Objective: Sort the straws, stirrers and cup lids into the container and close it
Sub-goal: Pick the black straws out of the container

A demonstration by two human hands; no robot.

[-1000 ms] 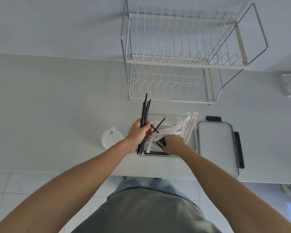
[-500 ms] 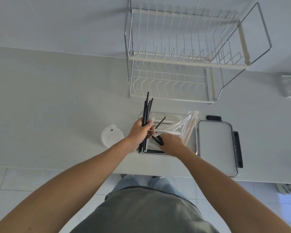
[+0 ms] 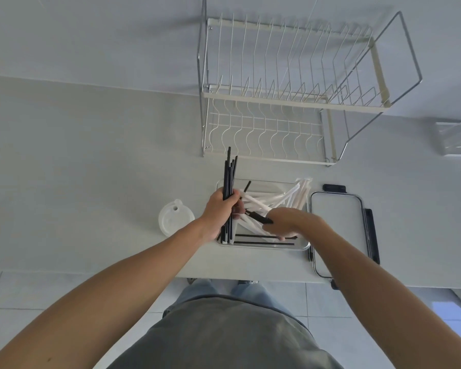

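A clear rectangular container (image 3: 302,245) stands near the counter's front edge. Inside it lie several white straws (image 3: 282,197) fanned toward its far right corner and a few black stirrers (image 3: 264,244) along its near wall. My left hand (image 3: 222,209) grips an upright bundle of black stirrers (image 3: 229,169) at the container's left end. My right hand (image 3: 288,222) is over the container's middle, pinching one black stirrer (image 3: 260,217) among the white straws. A white cup lid (image 3: 175,221) rests on the counter left of the container. The container's lid (image 3: 338,230), with black clips, lies to its right.
A two-tier wire dish rack (image 3: 285,102) stands behind the container against the wall. A clear plastic box (image 3: 457,138) sits at the far right. The counter's front edge (image 3: 117,272) runs just below the container, with tiled floor beyond it.
My right hand has shifted to the right inside the container and lifted a black stirrer from among the white straws. My left hand keeps its bundle in place.
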